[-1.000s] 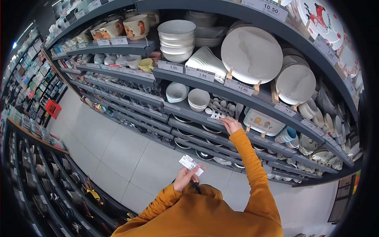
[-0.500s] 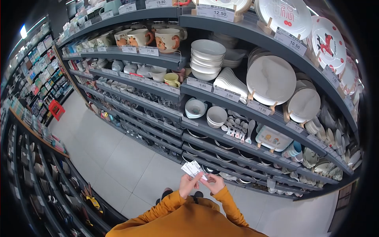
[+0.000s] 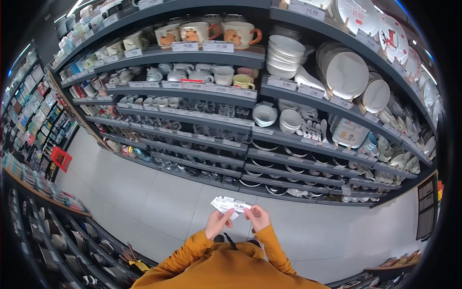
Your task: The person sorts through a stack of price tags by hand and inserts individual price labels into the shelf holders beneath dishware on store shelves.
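Several white price tags (image 3: 231, 206) are fanned out in front of my body; the top one reads 10.80. My left hand (image 3: 219, 222) pinches the tags from the left, its thumb lying on top of them. My right hand (image 3: 258, 217) grips the right end of the front tag between thumb and finger. Both hands are in mustard-coloured sleeves, held low over the tiled floor (image 3: 178, 207) and apart from the shelves.
A long dark shelf unit ahead carries patterned mugs (image 3: 195, 32), stacked white bowls (image 3: 285, 55), plates (image 3: 347, 74) and spoons (image 3: 313, 130). Another rack (image 3: 53, 241) stands at my lower left. A red folding stool (image 3: 61, 159) is on the floor at far left.
The view has turned, so the shelves appear shifted right. My hands have moved slightly apart, and the tags are spread wider with the front one now turned level and its price readable.
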### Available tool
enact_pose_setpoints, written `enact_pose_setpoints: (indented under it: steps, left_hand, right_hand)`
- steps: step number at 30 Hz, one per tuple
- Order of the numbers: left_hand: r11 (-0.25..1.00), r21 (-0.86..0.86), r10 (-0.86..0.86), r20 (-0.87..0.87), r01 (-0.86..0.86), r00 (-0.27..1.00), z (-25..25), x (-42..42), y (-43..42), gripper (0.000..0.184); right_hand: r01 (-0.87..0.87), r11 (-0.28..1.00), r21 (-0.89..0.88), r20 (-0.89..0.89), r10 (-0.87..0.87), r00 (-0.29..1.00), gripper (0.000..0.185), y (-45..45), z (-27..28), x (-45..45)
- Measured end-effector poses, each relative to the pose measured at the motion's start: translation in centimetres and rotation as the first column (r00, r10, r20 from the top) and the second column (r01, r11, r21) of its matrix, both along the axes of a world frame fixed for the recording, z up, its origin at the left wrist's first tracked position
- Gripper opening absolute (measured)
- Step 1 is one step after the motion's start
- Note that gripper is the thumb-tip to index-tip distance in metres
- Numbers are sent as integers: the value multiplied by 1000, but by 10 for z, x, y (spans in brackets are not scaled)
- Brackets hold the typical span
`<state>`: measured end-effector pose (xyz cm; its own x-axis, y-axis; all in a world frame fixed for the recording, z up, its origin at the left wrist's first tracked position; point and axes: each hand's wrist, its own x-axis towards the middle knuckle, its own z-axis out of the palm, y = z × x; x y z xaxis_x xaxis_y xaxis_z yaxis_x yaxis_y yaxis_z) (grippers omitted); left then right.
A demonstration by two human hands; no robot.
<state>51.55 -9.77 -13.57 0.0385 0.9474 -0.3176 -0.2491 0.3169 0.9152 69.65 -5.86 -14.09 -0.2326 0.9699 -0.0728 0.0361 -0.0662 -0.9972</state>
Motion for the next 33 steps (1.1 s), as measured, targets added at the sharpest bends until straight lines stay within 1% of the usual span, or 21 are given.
enact_pose_setpoints:
  steps: [1, 2, 4, 7, 9, 10, 13, 14, 17, 20, 27, 31, 33]
  left_hand:
    - [1000, -1, 25, 29, -25, 999, 9, -10, -13, 31]
    - [999, -3, 46, 60, -46, 997, 14, -19, -24, 32]
    - [999, -37, 9, 60, -7, 998, 5, -36, -42, 33]
    - [996, -73, -47, 85, 53, 995, 0, -49, -61, 34]
    - [991, -74, -103, 80, 109, 992, -1, -50, -70, 34]
    - [989, -59, -127, 91, 133, 988, 3, -50, -72, 35]
    - [978, -20, -203, 112, 207, 973, 10, -51, -74, 35]
    - [975, -6, -222, 100, 223, 970, 10, -52, -75, 34]
    - [963, 31, -269, 68, 268, 961, 14, -56, -76, 34]
    - [964, 34, -265, 96, 263, 960, 19, -60, -81, 34]
    - [966, 2, -259, 99, 260, 961, 4, -72, -103, 34]
    - [962, -9, -270, 106, 273, 957, 0, -76, -108, 34]
    - [980, 29, -201, 124, 199, 972, -1, -74, -110, 34]
  right_hand:
    - [19, 1000, 16, 20, -20, 1000, 14, -5, 5, -8]
    - [50, 999, 16, -12, -49, 999, 14, -8, 11, -14]
    - [122, 992, 24, -70, -120, 990, 12, -9, 29, -20]
    - [89, 994, 63, -134, -80, 988, 10, -7, 63, -19]
    - [129, 984, 124, -196, -104, 975, 9, -9, 91, -24]
    - [156, 976, 154, -234, -117, 965, 8, -11, 103, -26]
    - [179, 954, 240, -252, -117, 961, 12, -20, 136, -27]
    - [205, 952, 226, -292, -134, 947, 13, -24, 146, -29]
    - [256, 914, 315, -290, -164, 943, 14, -38, 168, -38]
    - [306, 879, 366, -306, -197, 931, 13, -52, 181, -46]
    - [295, 887, 355, -276, -202, 940, 13, -65, 187, -59]
    - [247, 901, 358, -258, -159, 953, 15, -65, 183, -63]
    - [227, 904, 362, -265, -134, 955, 16, -67, 183, -68]
